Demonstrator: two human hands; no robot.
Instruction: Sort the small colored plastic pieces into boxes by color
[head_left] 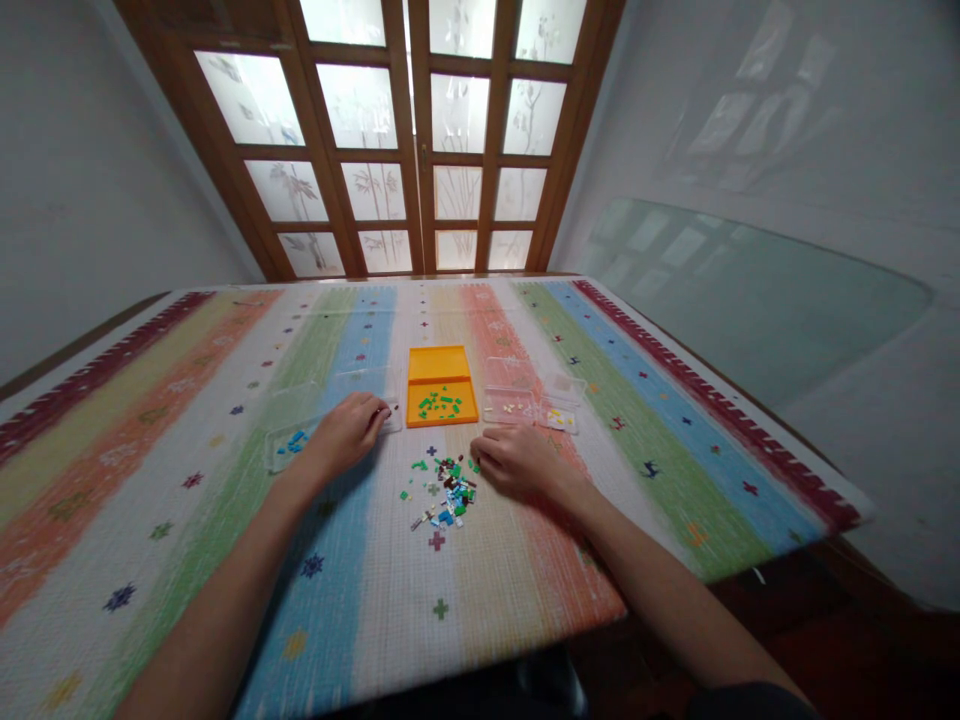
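Note:
My left hand (349, 432) is over a clear plastic box (393, 428) left of the orange case, its fingers pinched together. Small dark pieces show by its fingertips; whether one is gripped I cannot make out. My right hand (516, 458) rests low at the upper right side of a loose pile of small building bricks (454, 492) in green, brown, blue and white. Its fingers are curled closed, and what they hold, if anything, is hidden. Between and beyond the hands lies the open orange case (438, 420) with several green bricks (441, 403) in it.
On the left a clear box (271, 455) holds blue bricks (294, 441). To the right, one clear box (510, 393) has whitish pieces and another (571, 424) yellow ones. A striped cloth (405, 610) covers the table. Wood-and-glass doors (420, 160) stand behind.

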